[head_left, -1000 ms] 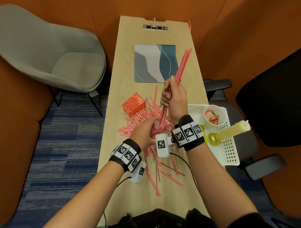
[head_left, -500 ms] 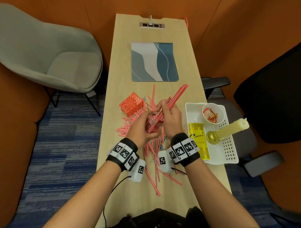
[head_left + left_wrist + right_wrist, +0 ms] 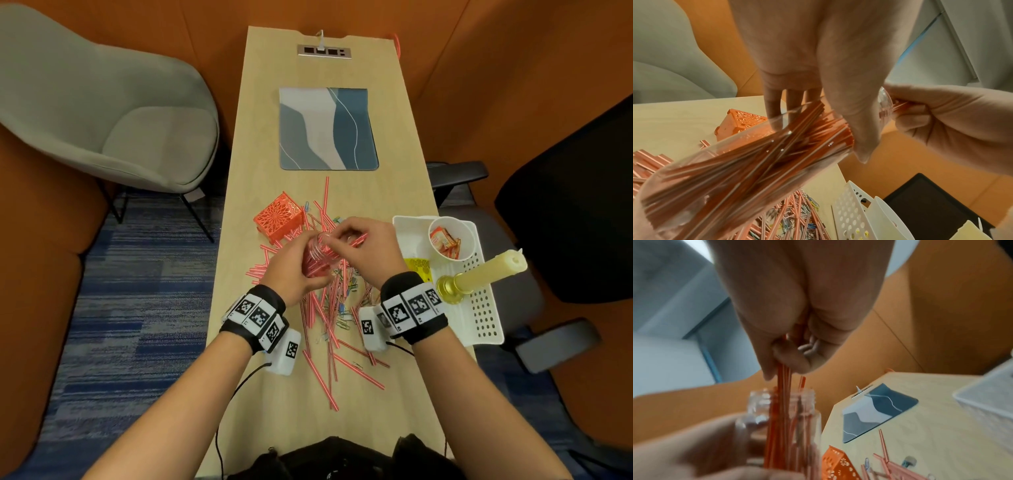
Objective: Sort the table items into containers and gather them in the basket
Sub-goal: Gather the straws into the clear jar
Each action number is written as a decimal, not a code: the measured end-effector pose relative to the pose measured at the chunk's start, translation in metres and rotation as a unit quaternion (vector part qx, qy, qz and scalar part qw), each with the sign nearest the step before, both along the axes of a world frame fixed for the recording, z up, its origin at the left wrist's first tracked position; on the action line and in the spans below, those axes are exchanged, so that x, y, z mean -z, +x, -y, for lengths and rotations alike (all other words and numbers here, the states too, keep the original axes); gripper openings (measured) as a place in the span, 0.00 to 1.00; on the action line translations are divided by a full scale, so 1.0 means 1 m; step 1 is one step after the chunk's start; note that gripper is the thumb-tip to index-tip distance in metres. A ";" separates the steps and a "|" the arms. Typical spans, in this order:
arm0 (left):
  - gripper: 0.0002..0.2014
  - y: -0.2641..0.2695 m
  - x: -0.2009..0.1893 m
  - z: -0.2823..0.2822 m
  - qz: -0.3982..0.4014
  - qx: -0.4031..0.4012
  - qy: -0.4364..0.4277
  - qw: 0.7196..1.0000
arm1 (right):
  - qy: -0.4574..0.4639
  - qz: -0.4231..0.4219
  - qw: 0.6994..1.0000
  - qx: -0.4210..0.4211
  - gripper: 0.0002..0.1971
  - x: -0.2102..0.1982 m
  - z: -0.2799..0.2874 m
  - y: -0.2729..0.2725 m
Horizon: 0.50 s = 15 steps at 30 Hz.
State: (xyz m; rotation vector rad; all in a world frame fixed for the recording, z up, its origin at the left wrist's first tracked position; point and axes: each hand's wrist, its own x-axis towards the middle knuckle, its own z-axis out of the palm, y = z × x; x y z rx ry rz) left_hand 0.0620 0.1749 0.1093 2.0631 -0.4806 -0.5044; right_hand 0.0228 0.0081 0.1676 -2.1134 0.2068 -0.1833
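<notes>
My left hand (image 3: 297, 270) grips a clear plastic jar (image 3: 318, 255) tilted over the table, packed with red-striped straws (image 3: 748, 164). My right hand (image 3: 363, 240) pinches a small bunch of straws (image 3: 784, 378) whose lower ends are inside the jar's mouth (image 3: 783, 395). Many more straws (image 3: 329, 322) and coloured paper clips (image 3: 342, 308) lie scattered on the wooden table (image 3: 270, 137). An orange lattice box (image 3: 279, 219) stands just left of the hands.
A white perforated basket (image 3: 486, 318) at the right edge holds a paper cup of sachets (image 3: 448, 238), a yellow packet (image 3: 419, 267) and a candle in a brass holder (image 3: 479, 277). A blue-grey mat (image 3: 329, 128) lies farther back. Chairs flank the table.
My right hand came down from above the table with its long bunch of straws and slid them into the jar. The left hand tilted the jar up toward it.
</notes>
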 end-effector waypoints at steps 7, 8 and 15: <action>0.44 0.000 0.002 -0.003 0.008 0.008 0.005 1.000 | 0.041 -0.008 0.999 0.028 0.09 -0.015 0.008 0.005; 0.44 0.001 0.003 -0.005 0.005 0.010 0.003 1.000 | 0.052 -0.001 0.998 0.036 0.08 -0.017 0.010 0.006; 0.41 -0.001 0.006 -0.005 -0.003 0.017 -0.017 1.000 | -0.154 0.026 0.983 -0.094 0.03 0.002 -0.015 0.005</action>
